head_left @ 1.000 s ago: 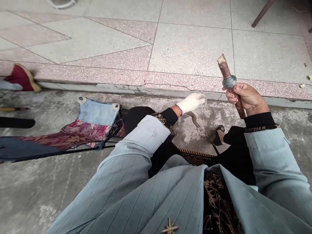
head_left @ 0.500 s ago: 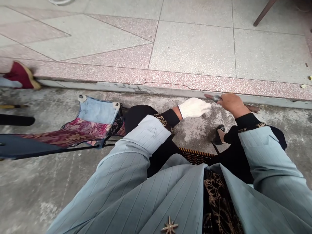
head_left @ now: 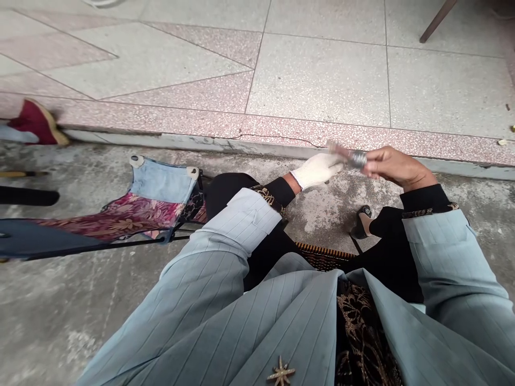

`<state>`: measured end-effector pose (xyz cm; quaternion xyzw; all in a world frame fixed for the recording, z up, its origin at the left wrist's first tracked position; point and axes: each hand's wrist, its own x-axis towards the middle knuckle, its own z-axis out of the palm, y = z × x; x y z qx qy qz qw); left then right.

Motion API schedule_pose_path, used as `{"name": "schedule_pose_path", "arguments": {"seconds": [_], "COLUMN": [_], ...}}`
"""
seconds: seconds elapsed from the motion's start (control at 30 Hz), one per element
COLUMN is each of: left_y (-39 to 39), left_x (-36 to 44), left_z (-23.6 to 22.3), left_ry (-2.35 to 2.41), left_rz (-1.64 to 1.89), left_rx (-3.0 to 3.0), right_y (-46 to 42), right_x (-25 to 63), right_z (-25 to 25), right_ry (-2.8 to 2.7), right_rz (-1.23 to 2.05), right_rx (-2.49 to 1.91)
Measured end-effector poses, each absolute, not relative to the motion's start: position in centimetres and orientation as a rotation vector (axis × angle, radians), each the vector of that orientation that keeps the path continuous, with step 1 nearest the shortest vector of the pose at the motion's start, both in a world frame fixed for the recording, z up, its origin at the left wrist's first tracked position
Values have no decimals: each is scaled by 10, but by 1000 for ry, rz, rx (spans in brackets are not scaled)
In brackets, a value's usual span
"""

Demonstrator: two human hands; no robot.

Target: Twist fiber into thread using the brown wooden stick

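Note:
My right hand is bare and closed round a brown wooden stick bound with grey wire near one end. It holds the stick roughly level, pointing left, and the stick is blurred by motion. My left hand wears a white glove and reaches toward the stick's left end, its fingertips at or just under it. Whether the gloved fingers grip anything is unclear. Both hands hover over rough concrete ground in front of my knees.
A folding stool with a denim and floral cloth seat lies to the left. A raised terrazzo step edge runs across behind the hands. A red shoe sits at far left, and a wooden chair leg shows top right.
My right hand swung the stick from upright down to level, low by the ground, then lifted it slightly. The gloved left hand stayed near the same spot and rose a little to meet it.

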<state>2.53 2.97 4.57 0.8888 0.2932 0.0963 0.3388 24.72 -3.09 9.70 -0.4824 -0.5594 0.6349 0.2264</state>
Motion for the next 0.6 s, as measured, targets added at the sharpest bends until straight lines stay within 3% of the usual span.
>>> {"name": "schedule_pose_path", "arguments": {"seconds": [0.17,0.37,0.43,0.6], "left_y": [29,28,23,7], "left_x": [26,32,34,36], "left_z": [41,27,23,21], "left_ry": [680,712,673,543], "left_rz": [199,14,-86,-160], "left_rx": [2355,2371,2299,2156], "right_y": [-23,-18,-19,-18], "right_x": [234,213,209,221], "right_z": [69,65,67,61], "right_ry": [-1203,-2066,-2381,-2663], "right_rz": [1367,676,788,1770], "right_rx": [-1607,-2395,-2453,-2014]}}
